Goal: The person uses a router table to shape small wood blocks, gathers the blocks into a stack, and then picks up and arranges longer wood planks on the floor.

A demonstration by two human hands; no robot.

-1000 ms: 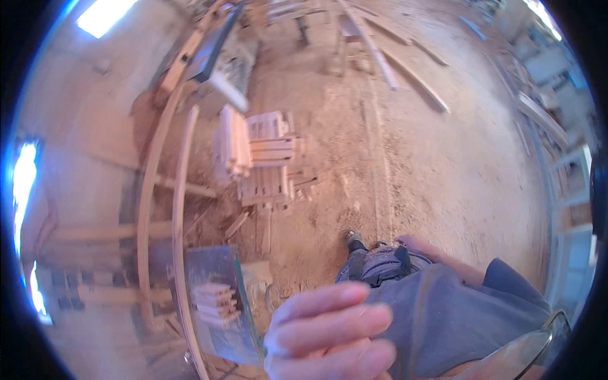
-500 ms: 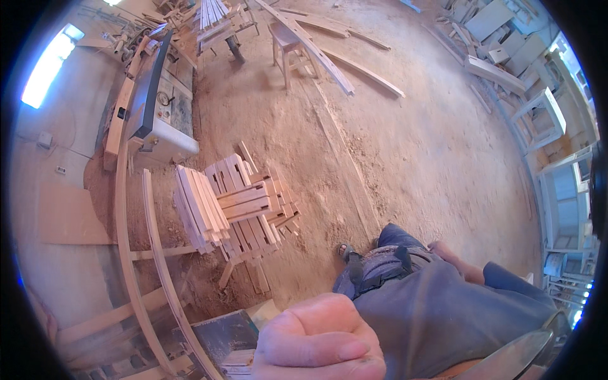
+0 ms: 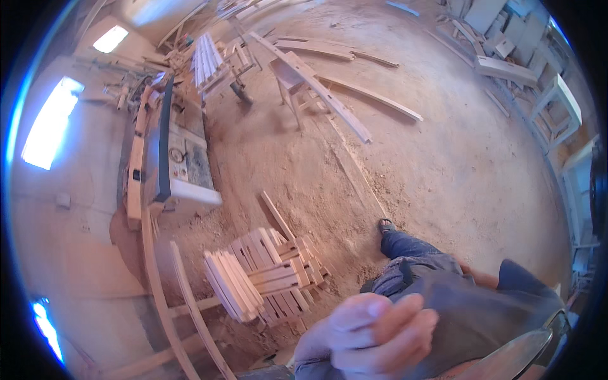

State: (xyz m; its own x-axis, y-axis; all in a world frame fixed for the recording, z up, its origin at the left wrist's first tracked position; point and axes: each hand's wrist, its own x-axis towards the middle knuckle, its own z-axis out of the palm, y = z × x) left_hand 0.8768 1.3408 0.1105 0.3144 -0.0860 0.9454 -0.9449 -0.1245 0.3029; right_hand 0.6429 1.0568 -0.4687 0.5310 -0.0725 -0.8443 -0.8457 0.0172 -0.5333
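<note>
My left hand (image 3: 383,335) is raised in front of my body at the lower middle, its fingers curled closed and blurred by motion. Nothing shows sticking out of it. Beyond my dark clothing, part of my right forearm (image 3: 482,278) hangs down; the fingers of that hand are hidden. A criss-cross stack of cut wooden pieces (image 3: 272,278), several with slots in them, stands on the floor left of my left hand. My sandalled foot (image 3: 385,225) is on the dusty floor.
A machine bench (image 3: 190,190) with a dark edge runs along the left wall. Long rails (image 3: 196,310) lean below it. Ahead, a stool (image 3: 288,95) bears a long board (image 3: 316,88), with beams (image 3: 373,98) beside it. A white frame (image 3: 557,114) and boards line the right.
My view has shifted, so the stack and bench sit lower. My left hand has moved right and upward in the picture, its fingers still curled. My foot has stepped forward.
</note>
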